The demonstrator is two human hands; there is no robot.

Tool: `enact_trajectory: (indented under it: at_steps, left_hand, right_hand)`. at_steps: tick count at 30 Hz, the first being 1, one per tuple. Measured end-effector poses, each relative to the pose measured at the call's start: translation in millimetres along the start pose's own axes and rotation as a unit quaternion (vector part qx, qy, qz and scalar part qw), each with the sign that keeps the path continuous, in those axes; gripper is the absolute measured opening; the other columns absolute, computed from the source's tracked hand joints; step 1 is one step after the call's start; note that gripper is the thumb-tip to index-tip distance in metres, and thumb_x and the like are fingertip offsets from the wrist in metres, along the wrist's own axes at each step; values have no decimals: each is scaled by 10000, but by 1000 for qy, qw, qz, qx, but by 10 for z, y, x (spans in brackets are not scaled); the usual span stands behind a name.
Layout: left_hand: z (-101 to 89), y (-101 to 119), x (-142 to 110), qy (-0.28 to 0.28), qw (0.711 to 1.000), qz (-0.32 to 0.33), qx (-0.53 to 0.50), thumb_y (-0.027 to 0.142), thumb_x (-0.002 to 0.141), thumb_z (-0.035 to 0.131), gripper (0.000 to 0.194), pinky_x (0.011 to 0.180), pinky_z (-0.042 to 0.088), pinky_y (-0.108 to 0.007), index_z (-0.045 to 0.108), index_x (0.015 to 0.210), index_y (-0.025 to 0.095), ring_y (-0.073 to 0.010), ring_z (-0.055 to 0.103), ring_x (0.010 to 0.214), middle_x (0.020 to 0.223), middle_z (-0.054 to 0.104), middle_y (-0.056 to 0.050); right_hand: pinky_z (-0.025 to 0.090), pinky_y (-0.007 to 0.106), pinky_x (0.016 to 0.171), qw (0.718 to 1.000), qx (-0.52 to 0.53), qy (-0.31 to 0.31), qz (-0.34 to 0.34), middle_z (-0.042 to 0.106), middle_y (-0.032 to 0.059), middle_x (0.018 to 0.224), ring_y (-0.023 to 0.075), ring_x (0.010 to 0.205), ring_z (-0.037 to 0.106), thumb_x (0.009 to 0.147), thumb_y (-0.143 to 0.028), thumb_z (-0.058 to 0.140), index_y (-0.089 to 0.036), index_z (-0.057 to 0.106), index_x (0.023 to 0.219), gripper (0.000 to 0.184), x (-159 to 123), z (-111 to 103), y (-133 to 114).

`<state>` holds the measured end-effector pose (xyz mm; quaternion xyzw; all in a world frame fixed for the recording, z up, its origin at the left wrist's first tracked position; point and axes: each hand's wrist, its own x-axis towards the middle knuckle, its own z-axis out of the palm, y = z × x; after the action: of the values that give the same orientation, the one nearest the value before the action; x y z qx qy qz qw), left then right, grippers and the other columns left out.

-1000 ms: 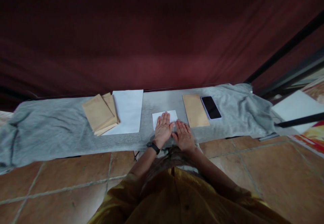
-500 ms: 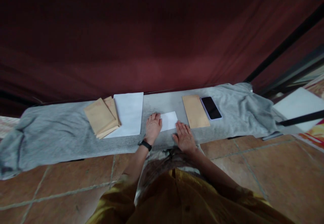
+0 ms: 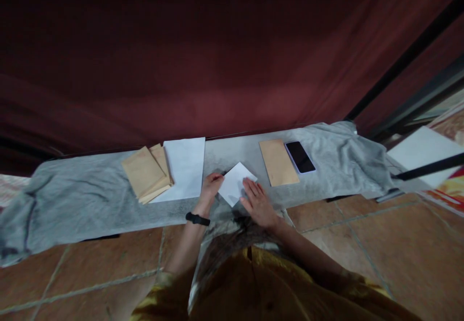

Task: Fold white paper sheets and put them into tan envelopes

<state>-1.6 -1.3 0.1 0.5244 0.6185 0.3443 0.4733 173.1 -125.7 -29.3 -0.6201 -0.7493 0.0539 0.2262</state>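
Observation:
A folded sheet of white paper [image 3: 235, 182] lies turned cornerwise on the grey cloth [image 3: 232, 149] in front of me. My left hand [image 3: 211, 185], with a dark band on its wrist, pinches the paper's left corner between thumb and fingers. Over the right part of the paper rests my right hand [image 3: 258, 202], its fingers stretched out and lying on the sheet. A brown envelope [image 3: 279, 162] is to the right of that hand. Left of my left hand lies larger white paper [image 3: 186, 168], partly covered by several brown envelopes [image 3: 145, 172].
A phone [image 3: 300, 156] with a dark screen lies beside the right envelope. Behind the cloth-covered bench rises a dark red surface [image 3: 224, 79]. A black bar [image 3: 435, 166] and a white panel [image 3: 424, 154] stand at the right. Tiled floor [image 3: 119, 258] shows below.
The white paper has turned from lying nearly square to cornerwise, and more of its surface shows. My left hand has gone from lying flat to pinching its corner; my right hand has moved onto it.

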Motion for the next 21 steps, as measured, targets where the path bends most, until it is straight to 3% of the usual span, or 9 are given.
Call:
enact_trajectory:
  at_steps: [4,7,10,13,15,18,19,21]
  left_hand:
    - [2,96,-173,7,996,-33,-84,385,644,729,220,459,359,-228,648,723,197,-132,552,514,596,610,31]
    - [14,151,-278,3,991,-48,-126,409,640,740,265,433,346,-213,644,770,199,-124,555,507,609,606,43]
    - [23,182,-340,-5,981,-55,-188,425,656,751,293,491,434,-221,647,815,202,-137,625,599,687,658,27]
    - [20,178,-362,-2,961,-54,-272,477,727,718,308,665,545,-265,660,858,205,-178,704,836,901,742,-38]
    - [13,149,-374,10,959,-48,-278,492,754,716,323,741,556,-278,674,901,208,-192,705,953,1020,754,-60]
    - [1,78,-392,-3,964,-53,-259,471,721,775,385,708,539,-265,690,996,215,-187,707,924,1032,757,-41]
    - [-2,50,-390,-12,965,-53,-258,457,704,792,410,689,532,-263,691,1019,215,-183,708,885,1004,757,-31]
    - [-7,-11,-363,-19,966,-36,-256,417,678,806,437,679,525,-265,691,1043,205,-175,700,817,937,752,-16]
  right_hand:
    - [318,472,1237,1000,12,-9,-22,375,172,1631,298,1505,359,982,-475,536,-96,369,1574,722,94,-104,-331]
    - [287,495,1249,1000,-2,-1,-18,379,167,1629,318,1483,391,966,-413,564,-90,380,1568,707,154,-177,-455]
    - [375,455,1195,1000,5,-2,-11,474,123,1580,276,1408,496,1010,-277,460,-157,404,1566,571,227,-290,-435]
    - [491,371,1074,995,100,13,16,625,91,1441,226,1262,621,1061,-278,329,-210,499,1500,476,325,-410,-340]
    - [561,333,931,971,226,34,69,734,74,1237,218,1095,698,1086,-373,282,-218,599,1385,462,396,-443,-264]
    - [587,308,749,904,392,66,160,767,47,975,218,884,719,1067,-516,315,-218,697,1140,489,485,-383,-133]
    - [584,308,729,886,419,77,181,761,44,941,218,857,713,1053,-538,342,-220,702,1079,481,505,-342,-81]
    - [574,310,705,878,426,89,201,745,41,895,219,821,698,1028,-533,392,-221,693,1044,434,526,-246,37]
